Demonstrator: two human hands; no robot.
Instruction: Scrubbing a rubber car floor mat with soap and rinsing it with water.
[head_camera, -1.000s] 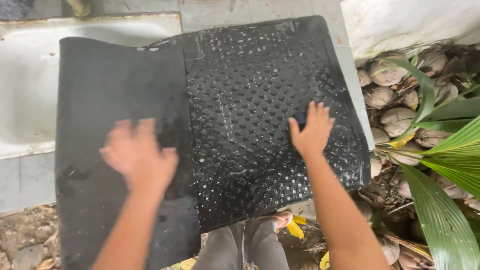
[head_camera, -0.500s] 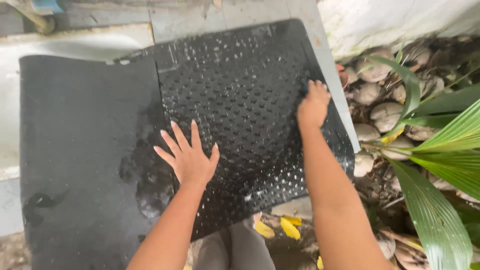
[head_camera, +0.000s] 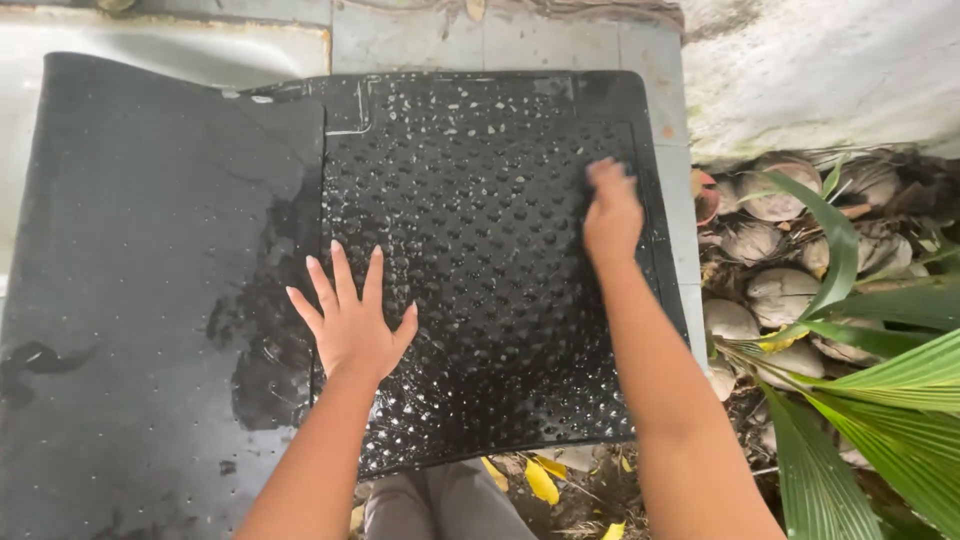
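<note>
Spread flat, fingers fanned, my left hand (head_camera: 352, 322) presses on the studded mat (head_camera: 480, 260) near the frame's centre. My right hand (head_camera: 612, 212) sits further up, right of centre, fingers drawn together and bent onto the wet rubber; motion blurs it, so I cannot tell whether it pinches anything.

That mat lies across the middle of the frame, overlapping a plain dark mat (head_camera: 140, 290) that fills the left side. Water beads between the studs.

To rub it well, I judge I should keep the left palm planted as an anchor so the mat does not slide, and work the right hand in short strokes along the rows of studs, pushing dirt toward the near edge. The far right border looks easy to miss.

Beyond the mats, pale concrete (head_camera: 480, 30) runs along the top, a rough white wall (head_camera: 830, 70) fills the upper right, coconut husks (head_camera: 780, 290) pile at right, and green palm fronds (head_camera: 890, 390) cross the lower right. Yellow leaves (head_camera: 540, 480) lie at the bottom. I see no packages, labels or signs.
</note>
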